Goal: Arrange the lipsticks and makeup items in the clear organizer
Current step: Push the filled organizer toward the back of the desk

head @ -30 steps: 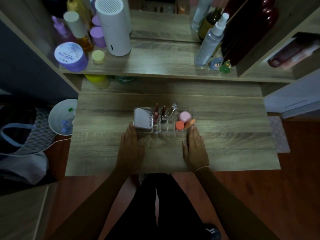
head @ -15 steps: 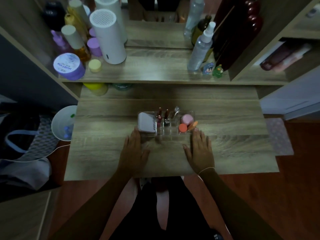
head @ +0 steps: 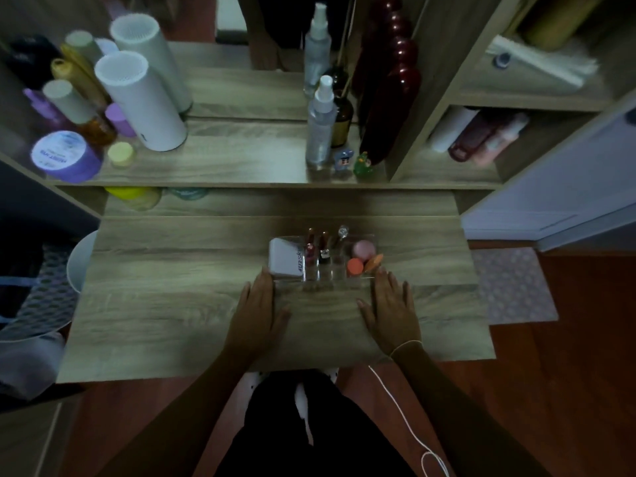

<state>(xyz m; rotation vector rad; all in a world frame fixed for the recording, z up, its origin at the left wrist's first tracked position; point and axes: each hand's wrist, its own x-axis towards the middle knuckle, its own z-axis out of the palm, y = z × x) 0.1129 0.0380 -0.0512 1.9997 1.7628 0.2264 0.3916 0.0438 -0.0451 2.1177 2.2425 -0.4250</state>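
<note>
While both palms lie flat on the wood-grain table (head: 172,304), left hand (head: 260,313) and right hand (head: 390,309) show fingers loosely spread, gripping nothing. Just beyond: clear organizer (head: 320,282), lipsticks (head: 316,247) upright, round sponges (head: 364,249).

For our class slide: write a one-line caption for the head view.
Both hands, left and right, rest flat on the table before a filled clear organizer.

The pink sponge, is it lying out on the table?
No, the pink sponge sits inside the clear organizer, next to the orange sponge.
</note>
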